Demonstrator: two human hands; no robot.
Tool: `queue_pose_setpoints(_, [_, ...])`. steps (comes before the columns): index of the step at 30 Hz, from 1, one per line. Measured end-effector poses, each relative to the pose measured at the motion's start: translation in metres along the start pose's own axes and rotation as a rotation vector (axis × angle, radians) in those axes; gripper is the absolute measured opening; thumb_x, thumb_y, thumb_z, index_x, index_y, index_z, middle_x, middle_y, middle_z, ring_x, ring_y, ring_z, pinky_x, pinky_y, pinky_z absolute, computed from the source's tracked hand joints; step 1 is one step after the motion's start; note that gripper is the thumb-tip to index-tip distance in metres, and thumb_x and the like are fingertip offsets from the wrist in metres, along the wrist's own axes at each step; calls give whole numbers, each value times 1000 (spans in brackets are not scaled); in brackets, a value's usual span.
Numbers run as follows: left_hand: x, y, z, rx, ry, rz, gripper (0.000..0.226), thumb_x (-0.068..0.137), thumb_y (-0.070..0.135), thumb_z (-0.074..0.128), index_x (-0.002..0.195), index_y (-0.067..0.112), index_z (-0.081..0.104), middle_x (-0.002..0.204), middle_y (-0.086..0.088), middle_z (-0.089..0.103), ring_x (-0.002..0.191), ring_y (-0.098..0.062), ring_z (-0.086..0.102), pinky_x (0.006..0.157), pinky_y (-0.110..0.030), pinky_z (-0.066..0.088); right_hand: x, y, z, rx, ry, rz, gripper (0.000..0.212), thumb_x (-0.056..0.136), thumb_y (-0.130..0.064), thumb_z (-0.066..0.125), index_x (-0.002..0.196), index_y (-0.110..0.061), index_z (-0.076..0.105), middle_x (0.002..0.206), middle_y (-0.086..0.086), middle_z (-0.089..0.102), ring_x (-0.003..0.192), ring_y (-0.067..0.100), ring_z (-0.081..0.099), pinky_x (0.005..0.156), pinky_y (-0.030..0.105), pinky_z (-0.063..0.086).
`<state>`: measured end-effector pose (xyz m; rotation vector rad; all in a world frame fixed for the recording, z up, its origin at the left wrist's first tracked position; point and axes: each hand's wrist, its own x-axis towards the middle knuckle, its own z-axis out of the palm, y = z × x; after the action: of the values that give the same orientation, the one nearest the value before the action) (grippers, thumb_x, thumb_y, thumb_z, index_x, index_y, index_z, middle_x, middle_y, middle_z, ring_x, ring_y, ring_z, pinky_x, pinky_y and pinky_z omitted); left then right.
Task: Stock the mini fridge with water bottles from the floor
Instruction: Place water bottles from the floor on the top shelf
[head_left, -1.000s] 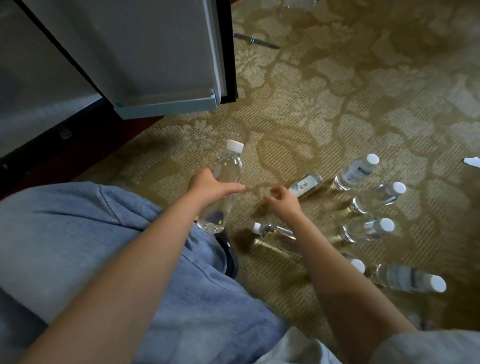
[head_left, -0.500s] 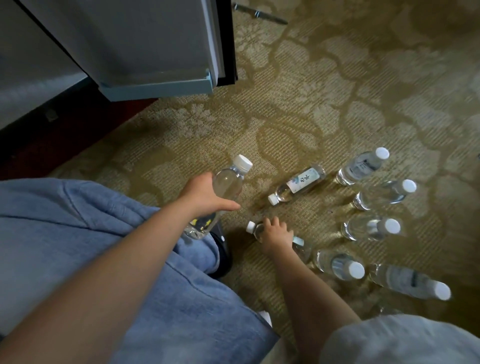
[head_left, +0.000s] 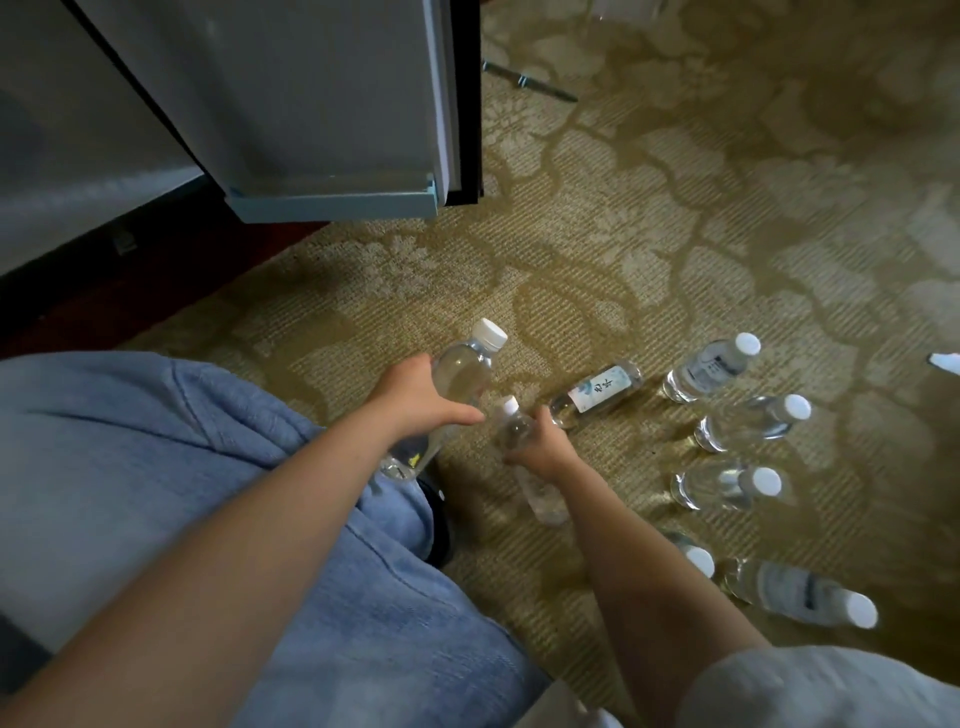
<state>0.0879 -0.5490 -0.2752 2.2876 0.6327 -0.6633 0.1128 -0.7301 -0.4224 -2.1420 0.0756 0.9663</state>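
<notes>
Left hand (head_left: 415, 400): fingers are being wrapped round the middle of the first bottle (head_left: 464, 364), with the thumb laid across the near side. The bottle is being held tilted and clear of the carpet (head_left: 649, 249). Its white cap is pointing away toward the mini fridge door (head_left: 311, 104) and its base is down by the knee.

Right hand (head_left: 540, 448): the second bottle (head_left: 515, 427) is being gripped round its upper body. Its cap is pointing up-left, just beside the left thumb, and its base is being pointed back toward the person. Whether the base is off the carpet cannot be told.

The labelled bottle (head_left: 600, 391) is lying on its side just beyond the right hand, with its neck end being hidden by the knuckles. Contact with the hand cannot be told.

Spare bottles (head_left: 753, 421): five are being left on the carpet to the right, apart from one another, with white caps showing. They appear upright. The hidden bottle (head_left: 693, 555) among them is being partly covered by the right forearm.

The fridge door is standing open at top left, with a pale blue door shelf (head_left: 332, 205) along its lower edge, well apart from all the bottles.

Jeans (head_left: 208, 493) are being worn on the leg at left, and a dark shoe (head_left: 441, 519) is showing just below the first bottle's base. A thin metal rod (head_left: 530, 83) is lying beyond the door. A white scrap (head_left: 945, 361) is being cut off by the right edge.
</notes>
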Motion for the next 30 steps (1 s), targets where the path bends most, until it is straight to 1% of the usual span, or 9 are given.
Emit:
queue_pose_setpoints(5, [-8,7,-14,-154,123,-25,81,62,50,81,125,9,49,124,-6,56,113,-24,54,85,-31,43,-3,-49,-18,526,58,-25,57,75,-1,71,125,-9,46,105,8,60,83,17,60,66,31,48])
queue_pose_setpoints(8, [-13,13,-33,-321,203,-34,77,67,51,78,124,9,49,116,-3,54,111,-25,55,85,-32,45,-7,-89,-28,753,43,-82,49,70,-4,69,115,-16,53,109,13,64,91,29,65,80,45,53])
queue_pose_setpoints(10, [-15,15,-48,-413,252,-16,80,64,55,77,124,9,50,121,-4,57,110,-25,57,88,-35,49,-13,-115,-33,839,33,-112,58,60,-12,70,116,-20,54,110,12,65,101,34,64,93,54,48])
queue_pose_setpoints(13, [-23,18,-76,-469,317,26,91,62,60,75,132,9,45,129,-9,55,114,-28,56,93,-41,49,-24,-155,-39,923,31,-187,67,52,-22,69,117,-20,55,103,8,61,100,32,57,92,52,45])
queue_pose_setpoints(18, [-44,21,-133,-621,502,107,71,65,53,77,120,16,51,115,1,57,107,-20,57,92,-32,48,-43,-226,-43,925,16,-331,88,46,-35,82,126,-17,52,120,14,61,113,36,58,98,57,44])
queue_pose_setpoints(21, [-60,14,-167,-704,573,154,86,50,65,75,117,18,50,117,-2,60,104,-21,62,92,-38,52,-66,-275,-41,877,-11,-395,99,39,-46,86,126,-16,50,123,11,60,115,33,57,102,58,41])
queue_pose_setpoints(24, [-76,-3,-203,-739,655,177,103,50,73,70,131,17,43,126,-1,56,110,-22,59,96,-42,49,-93,-321,-36,810,-46,-467,88,50,-45,81,125,-16,47,120,8,58,114,30,56,101,58,41])
queue_pose_setpoints(27, [-91,-29,-236,-802,761,173,128,32,87,65,136,18,38,127,-5,59,112,-25,61,96,-44,50,-116,-364,-24,745,-74,-556,61,71,-32,78,121,-17,46,114,8,58,107,29,59,95,57,47])
queue_pose_setpoints(30, [-121,-54,-260,-841,858,161,116,50,78,67,140,12,35,130,1,54,115,-17,55,98,-33,44,-135,-403,-3,679,-130,-632,49,70,-27,79,108,-20,48,108,12,62,97,31,65,88,59,51])
